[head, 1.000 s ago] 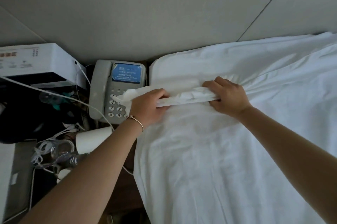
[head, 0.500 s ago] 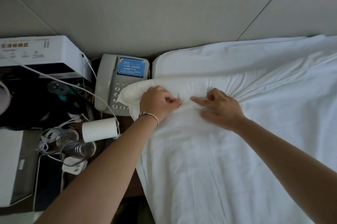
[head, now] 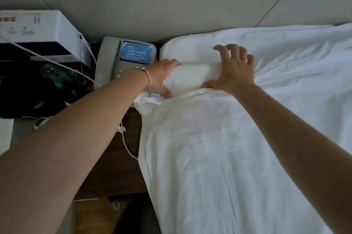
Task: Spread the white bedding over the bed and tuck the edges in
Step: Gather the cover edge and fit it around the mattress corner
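Left hand [head: 162, 75] grips rolled bedding [head: 192, 75] end; right hand [head: 231, 70], fingers splayed, presses soft white roll. Sheet wrinkled.

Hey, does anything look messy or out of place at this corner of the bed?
Yes. A loose corner of the white bedding, its small label showing, hangs off the bed over the dark nightstand beside the telephone, not yet tucked. Both hands, left hand and right hand, bunch a rolled fold there.

Telephone [head: 125, 62] tight against the bed [head: 209, 157] corner; bare nightstand [head: 114, 157] strip alongside.
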Demonstrator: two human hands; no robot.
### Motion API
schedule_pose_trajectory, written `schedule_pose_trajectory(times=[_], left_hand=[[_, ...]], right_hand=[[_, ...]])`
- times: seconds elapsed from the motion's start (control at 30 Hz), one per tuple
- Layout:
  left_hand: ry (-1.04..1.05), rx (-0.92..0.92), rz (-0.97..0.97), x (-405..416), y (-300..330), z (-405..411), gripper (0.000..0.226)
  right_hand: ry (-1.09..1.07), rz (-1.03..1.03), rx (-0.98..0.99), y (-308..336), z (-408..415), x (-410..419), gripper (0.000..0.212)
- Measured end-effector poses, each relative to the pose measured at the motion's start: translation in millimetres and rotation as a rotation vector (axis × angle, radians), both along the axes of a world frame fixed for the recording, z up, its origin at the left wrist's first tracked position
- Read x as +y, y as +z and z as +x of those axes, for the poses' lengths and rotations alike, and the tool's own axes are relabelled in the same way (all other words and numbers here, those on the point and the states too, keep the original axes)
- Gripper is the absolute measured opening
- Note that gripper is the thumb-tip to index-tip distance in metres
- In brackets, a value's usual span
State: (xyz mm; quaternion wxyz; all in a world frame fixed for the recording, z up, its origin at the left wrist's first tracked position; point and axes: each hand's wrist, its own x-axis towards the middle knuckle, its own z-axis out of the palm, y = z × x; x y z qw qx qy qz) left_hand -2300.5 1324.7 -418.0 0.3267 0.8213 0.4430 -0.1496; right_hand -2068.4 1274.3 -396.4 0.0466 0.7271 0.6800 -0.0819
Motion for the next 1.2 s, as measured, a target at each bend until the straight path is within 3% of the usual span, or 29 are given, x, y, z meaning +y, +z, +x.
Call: schedule_pose_trajectory(times=[0.03,0.1,0.2,0.37,0.43,0.6,0.67,0.73,0.8,0.9,0.97,1.03,1.1,1.2], left_hand=[[0.000,-0.008,0.036,-2,-2,1,0.101],[-0.004,-0.029,0.090,-4,-6,1,0.096],[0.006,-0.066,0.166,-10,-9,-3,0.088],[0.050,-0.160,0.409,-47,-20,-5,0.059],[0.112,-0.205,0.440,-63,-27,-5,0.057],[0.135,-0.257,0.388,-98,-27,-6,0.073],[0.169,-0.320,0.247,-111,-23,-11,0.074],[0.300,-0.451,0.063,-126,-21,-13,0.054],[0.559,-0.548,-0.109,-136,-15,-10,0.022],[0.559,-0.502,-0.083,-138,-6,-3,0.007],[0.535,-0.446,-0.052,-129,-5,0,0.014],[0.482,-0.355,0.016,-115,-4,5,0.034],[0.347,-0.206,0.145,-103,-5,13,0.056],[0.159,-0.045,0.175,-83,-5,23,0.078]], right_hand=[[0.108,-0.030,-0.031,3,3,9,0.100],[0.219,-0.162,-0.061,7,9,23,0.089],[0.147,-0.276,-0.050,0,12,19,0.067],[0.149,0.277,0.195,-36,9,-42,0.048],[0.142,0.341,0.205,-42,6,-54,0.043],[0.151,0.308,0.197,-43,10,-77,0.049],[0.152,0.234,0.236,-41,13,-95,0.057],[0.113,0.111,0.301,-35,16,-115,0.058],[0.056,0.007,0.396,-28,17,-129,0.051],[-0.108,-0.086,0.540,-20,14,-129,0.025],[-0.249,-0.189,0.620,-10,8,-117,0.013],[-0.325,-0.287,0.537,-1,6,-101,0.016],[-0.244,-0.339,0.279,4,1,-83,0.038],[0.092,-0.255,-0.003,7,-3,-53,0.063]])
